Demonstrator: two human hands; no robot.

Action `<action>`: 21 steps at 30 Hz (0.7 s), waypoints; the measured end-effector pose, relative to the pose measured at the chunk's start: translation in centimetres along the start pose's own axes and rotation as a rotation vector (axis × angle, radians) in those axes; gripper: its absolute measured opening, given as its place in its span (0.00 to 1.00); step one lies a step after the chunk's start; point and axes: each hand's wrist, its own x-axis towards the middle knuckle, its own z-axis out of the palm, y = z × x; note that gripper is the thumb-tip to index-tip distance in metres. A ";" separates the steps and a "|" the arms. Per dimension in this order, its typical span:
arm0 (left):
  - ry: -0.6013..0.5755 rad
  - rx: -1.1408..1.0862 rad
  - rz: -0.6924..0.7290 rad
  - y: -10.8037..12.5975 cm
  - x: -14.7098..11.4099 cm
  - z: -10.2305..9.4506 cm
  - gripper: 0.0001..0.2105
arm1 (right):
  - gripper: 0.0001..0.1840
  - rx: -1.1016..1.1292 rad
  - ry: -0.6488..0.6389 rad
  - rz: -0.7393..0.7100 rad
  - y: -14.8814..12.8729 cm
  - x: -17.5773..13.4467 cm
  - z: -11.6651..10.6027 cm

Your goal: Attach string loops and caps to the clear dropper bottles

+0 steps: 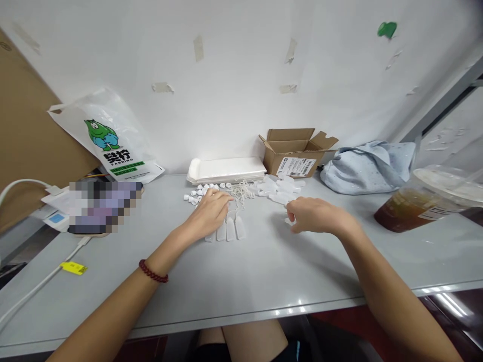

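Note:
My left hand (213,210) bends over the near ends of a pile of white strings (241,191). Its fingers are together, and what they hold, if anything, is hidden. Below it, several flat translucent plastic pieces (231,230) lie in a row, some with a white string loop at the top. My right hand (315,215) is curled in a pinch above the table, with a small translucent plastic piece (289,221) at its fingertips. Behind that hand is a loose heap of similar translucent pieces (281,187). Small white caps (193,199) are scattered beyond my left hand.
A stack of white trays (226,170) and an open cardboard box (290,156) stand against the wall. To the right are a light blue cloth bag (372,168) and a drink cup (405,206). A phone (105,206), cable (35,289) and white plastic bag (113,136) occupy the left.

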 end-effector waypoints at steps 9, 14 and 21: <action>-0.116 0.126 0.034 1.4 2.9 1.2 0.20 | 0.06 -0.093 0.007 0.051 0.1 0.0 -0.5; -0.102 0.116 -0.007 2.2 4.3 1.2 0.18 | 0.05 -0.127 -0.001 0.095 0.2 -0.1 -0.7; -0.008 0.054 -0.032 2.3 4.9 0.8 0.19 | 0.05 -0.065 0.131 0.100 1.4 1.3 0.6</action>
